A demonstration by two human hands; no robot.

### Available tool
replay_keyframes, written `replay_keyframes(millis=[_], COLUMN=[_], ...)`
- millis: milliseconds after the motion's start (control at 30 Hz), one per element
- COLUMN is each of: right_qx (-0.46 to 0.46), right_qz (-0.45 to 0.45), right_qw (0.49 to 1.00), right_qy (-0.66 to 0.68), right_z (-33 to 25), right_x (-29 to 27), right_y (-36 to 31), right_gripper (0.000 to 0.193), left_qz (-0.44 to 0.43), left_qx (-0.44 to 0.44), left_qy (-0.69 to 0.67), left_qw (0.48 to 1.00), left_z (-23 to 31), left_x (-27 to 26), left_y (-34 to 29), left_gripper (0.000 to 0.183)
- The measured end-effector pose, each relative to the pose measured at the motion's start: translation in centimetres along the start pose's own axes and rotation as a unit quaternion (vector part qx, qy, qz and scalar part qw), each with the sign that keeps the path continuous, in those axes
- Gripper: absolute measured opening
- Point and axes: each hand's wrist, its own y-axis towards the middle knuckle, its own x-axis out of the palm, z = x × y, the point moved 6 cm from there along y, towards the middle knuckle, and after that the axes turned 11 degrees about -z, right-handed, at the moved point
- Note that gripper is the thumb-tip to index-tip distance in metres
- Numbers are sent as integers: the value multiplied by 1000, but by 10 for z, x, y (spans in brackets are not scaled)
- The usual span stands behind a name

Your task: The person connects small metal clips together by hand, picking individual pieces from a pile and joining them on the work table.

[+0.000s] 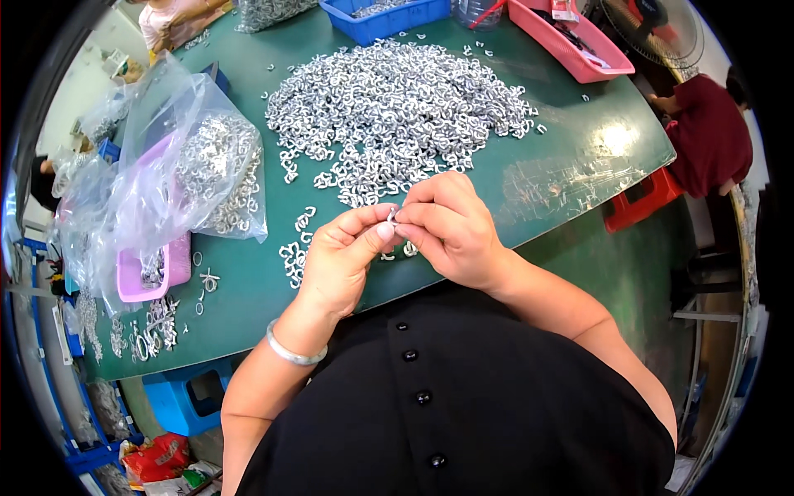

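Near the centre of the frame, the left hand (335, 256) and the right hand (455, 223) meet above the green worktop (562, 165), with a small metal piece (392, 216) at their fingertips. Both hands are drawn in to a fine pinch, thumb against forefinger, leaving almost no gap. The fingertips cover most of the piece, so its full shape, and whether it is one part or two joined, I cannot tell.

Beyond the hands, across the upper middle of the frame, spreads a large heap of silvery curved pieces (397, 107), many of them horseshoe-shaped; a smaller cluster (293, 263) lies just left of the left hand. At the left of the frame, a clear plastic bag (222, 169) bulges with similar-looking metal parts, partly over a lilac tray (179, 263).

Judging by its size and metallic look, the held piece should be very light and stiff, unlikely to bend or break under finger pressure. Its smooth, shiny surface could be slippery, and being so small it could twist or pop out of a loose pinch. The surest hold is likely on its outer sides, thumb pad opposite forefinger pad, with the ends left exposed. In the heap, the curved pieces seem apt to hook together, so one is best taken singly by its rounded back, at the loose edge.
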Motion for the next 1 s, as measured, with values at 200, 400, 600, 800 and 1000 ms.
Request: replay_keyframes(millis=[200, 400, 600, 800, 1000], right_qx=[26, 51, 59, 111, 111], right_qz=[-2, -23, -25, -173, -311], right_qw=[997, 991, 992, 978, 942], right_qy=[74, 121, 113, 16, -59], right_z=[-1, -4, 6, 31, 35], right_x=[7, 12, 7, 12, 45], right_y=[4, 10, 11, 11, 12], right_gripper=[18, 17, 17, 11, 7], left_qz=[-62, -80, -51, 59, 14], left_qx=[-32, -38, -7, 77, 117], left_qy=[-166, -217, -120, 556, 724], left_qw=[984, 972, 991, 825, 680], left_z=[-3, -5, 13, 47, 47], left_x=[-5, -11, -14, -39, -28], left_y=[0, -6, -16, -41, -39], left_gripper=[20, 20, 18, 15, 17])
